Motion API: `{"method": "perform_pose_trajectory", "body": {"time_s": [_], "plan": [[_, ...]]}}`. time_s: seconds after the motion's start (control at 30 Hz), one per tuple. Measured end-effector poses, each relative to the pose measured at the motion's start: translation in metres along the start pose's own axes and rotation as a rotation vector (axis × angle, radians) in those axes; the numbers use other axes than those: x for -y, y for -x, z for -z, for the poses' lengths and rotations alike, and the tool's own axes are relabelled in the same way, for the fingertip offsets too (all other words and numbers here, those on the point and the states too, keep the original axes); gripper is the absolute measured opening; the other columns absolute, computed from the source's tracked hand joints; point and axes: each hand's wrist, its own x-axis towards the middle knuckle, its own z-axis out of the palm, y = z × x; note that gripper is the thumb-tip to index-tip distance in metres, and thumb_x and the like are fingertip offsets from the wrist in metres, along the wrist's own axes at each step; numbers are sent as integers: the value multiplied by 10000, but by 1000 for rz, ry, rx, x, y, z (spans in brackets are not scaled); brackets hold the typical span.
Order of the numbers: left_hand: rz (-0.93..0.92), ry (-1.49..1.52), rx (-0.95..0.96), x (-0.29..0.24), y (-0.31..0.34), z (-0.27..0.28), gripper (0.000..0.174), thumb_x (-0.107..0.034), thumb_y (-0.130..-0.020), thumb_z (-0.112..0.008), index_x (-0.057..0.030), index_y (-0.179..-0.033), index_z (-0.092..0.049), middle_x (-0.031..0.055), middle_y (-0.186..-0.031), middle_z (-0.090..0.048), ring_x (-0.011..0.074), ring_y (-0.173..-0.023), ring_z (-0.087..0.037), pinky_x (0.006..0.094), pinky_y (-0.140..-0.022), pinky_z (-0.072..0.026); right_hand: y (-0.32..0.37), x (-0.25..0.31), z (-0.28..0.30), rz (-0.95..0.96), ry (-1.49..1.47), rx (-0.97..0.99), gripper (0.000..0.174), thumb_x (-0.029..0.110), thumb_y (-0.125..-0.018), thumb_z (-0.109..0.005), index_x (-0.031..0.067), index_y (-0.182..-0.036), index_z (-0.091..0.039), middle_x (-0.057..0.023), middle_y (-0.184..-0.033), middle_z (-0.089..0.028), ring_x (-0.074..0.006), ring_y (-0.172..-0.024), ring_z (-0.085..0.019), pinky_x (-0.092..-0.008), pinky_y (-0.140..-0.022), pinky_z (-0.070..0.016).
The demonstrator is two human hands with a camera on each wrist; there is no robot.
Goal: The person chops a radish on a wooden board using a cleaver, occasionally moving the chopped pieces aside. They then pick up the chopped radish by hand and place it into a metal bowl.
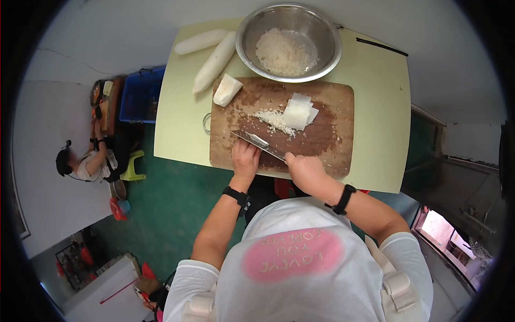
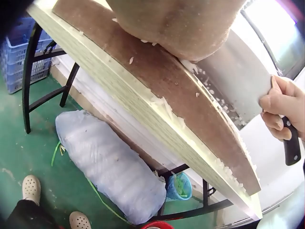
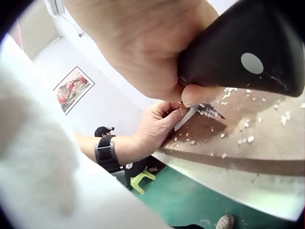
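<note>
A wooden cutting board (image 1: 335,129) lies along the table's near edge. My right hand (image 1: 312,174) grips the black handle of a cleaver (image 2: 238,71), its broad blade slanting over the board with white bits stuck to it. Beside the blade, at the board's near edge, my left hand (image 1: 245,159) has bent fingers holding a white radish strip (image 3: 185,120); the palm hides most of the piece. Beyond the blade are finely chopped radish (image 1: 274,120) and a stack of thin radish slices (image 1: 298,112). A cut radish chunk (image 1: 228,90) sits at the board's far left corner.
A steel bowl (image 1: 244,56) with chopped radish stands behind the board. Two whole radishes (image 1: 214,63) lie left of it, and a black stick (image 1: 382,46) lies at the back right. Another person (image 1: 96,161) sits to the left near a blue crate (image 1: 140,96).
</note>
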Motion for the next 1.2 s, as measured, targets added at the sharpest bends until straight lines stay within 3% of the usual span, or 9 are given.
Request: {"method": "perform_pose_trajectory", "body": {"time_s": [0.13,0.3,0.67,0.77,0.87,0.93,1.2], "plan": [[35,36,63,1,4,1,249,-26,-685,-691,-17,-929,-640,151,-1000,-595,371,-973,-535,450,-861,-442,-9,1,9,-36,8,84,64,77,-817,-528,23,-852,-524,-184,-679,-629,-359,-637,-646,-454,-558,-505],[84,63,46,2,7,-1,258,-22,-675,-690,-18,-928,-641,152,-1002,-590,373,-973,-533,451,-864,-441,9,1,12,6,-9,11,61,69,-807,-541,24,-835,-510,-179,-647,-614,-367,-604,-628,-468,-534,-487],[11,64,38,2,1,0,215,-14,-695,-682,-15,-904,-631,139,-965,-590,348,-915,-541,435,-807,-445,-5,-3,4,-8,-17,12,60,64,-807,-548,21,-818,-507,-189,-615,-603,-378,-576,-614,-485,-511,-468],[-16,61,38,1,0,4,206,-11,-705,-680,-21,-904,-628,125,-956,-595,332,-884,-543,426,-783,-448,-6,1,9,-45,-19,95,71,81,-816,-538,15,-843,-527,-193,-663,-630,-372,-634,-644,-470,-558,-496],[1,66,11,0,2,2,205,-11,-701,-682,-19,-896,-620,128,-953,-588,340,-903,-536,430,-803,-444,4,0,7,-46,-33,38,67,77,-817,-531,15,-842,-526,-193,-657,-627,-374,-636,-644,-471,-561,-496],[-1,59,9,0,3,3,201,-8,-698,-681,-19,-889,-617,130,-955,-584,345,-914,-532,433,-814,-441,9,-1,12,8,-31,13,67,74,-817,-545,19,-818,-506,-192,-604,-597,-385,-563,-606,-491,-514,-468],[5,60,26,3,7,1,199,2,-691,-674,-18,-880,-615,140,-970,-579,357,-936,-522,438,-837,-435,2,4,3,-27,-38,57,67,72,-811,-543,15,-840,-521,-193,-631,-613,-380,-599,-626,-482,-537,-483]]}}
